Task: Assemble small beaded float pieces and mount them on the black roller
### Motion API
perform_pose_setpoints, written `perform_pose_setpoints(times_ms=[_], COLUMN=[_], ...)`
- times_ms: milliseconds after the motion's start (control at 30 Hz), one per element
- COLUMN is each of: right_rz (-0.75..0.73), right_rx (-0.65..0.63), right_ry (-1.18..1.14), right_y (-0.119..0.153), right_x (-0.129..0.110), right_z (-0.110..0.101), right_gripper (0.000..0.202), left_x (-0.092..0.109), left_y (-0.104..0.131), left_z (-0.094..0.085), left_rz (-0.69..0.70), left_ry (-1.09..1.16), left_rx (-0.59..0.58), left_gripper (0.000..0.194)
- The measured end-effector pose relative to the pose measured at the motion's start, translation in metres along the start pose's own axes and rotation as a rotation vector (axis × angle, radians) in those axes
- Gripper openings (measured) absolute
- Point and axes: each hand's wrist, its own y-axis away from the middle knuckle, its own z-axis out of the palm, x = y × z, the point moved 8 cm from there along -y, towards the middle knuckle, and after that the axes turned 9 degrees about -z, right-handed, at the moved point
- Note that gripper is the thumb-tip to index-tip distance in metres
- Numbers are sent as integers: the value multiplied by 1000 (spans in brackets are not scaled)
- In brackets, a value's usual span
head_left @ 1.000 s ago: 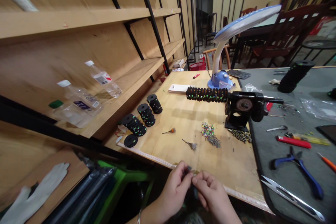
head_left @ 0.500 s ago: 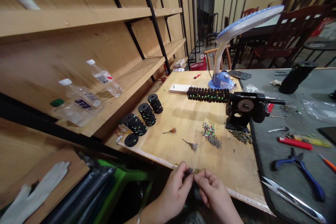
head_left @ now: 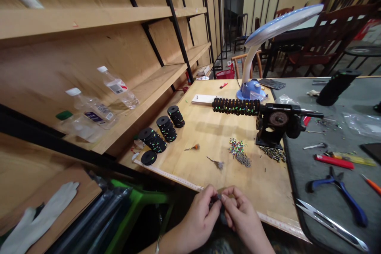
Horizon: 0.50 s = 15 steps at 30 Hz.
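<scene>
Dark bit point(head_left: 219, 197) (small) between both hands point(head_left: 200, 216) point(head_left: 242, 213)

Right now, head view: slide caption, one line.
Left hand and right hand pinch a small dark piece at the near edge of a wooden table, lamp beyond.

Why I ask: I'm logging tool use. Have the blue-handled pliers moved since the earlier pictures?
No. Against the grey mat, the blue-handled pliers lie in the same spot, at the same angle.
</scene>
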Motion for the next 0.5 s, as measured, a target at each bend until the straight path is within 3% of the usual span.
perform_pose_setpoints(times_ms=[267,500], right_rz=[-32,-84], right_rx=[104,141], right_ry=[-124,-104], right_y=[-1,-1], right_x=[3,-1], right_z=[-14,-14], right_gripper=[48,50], left_x=[-14,-8], left_y=[-5,-6], left_z=[3,5], left_rz=[-109,-132], left_ry=[193,449], left_rx=[-17,-70], left_gripper=[21,30])
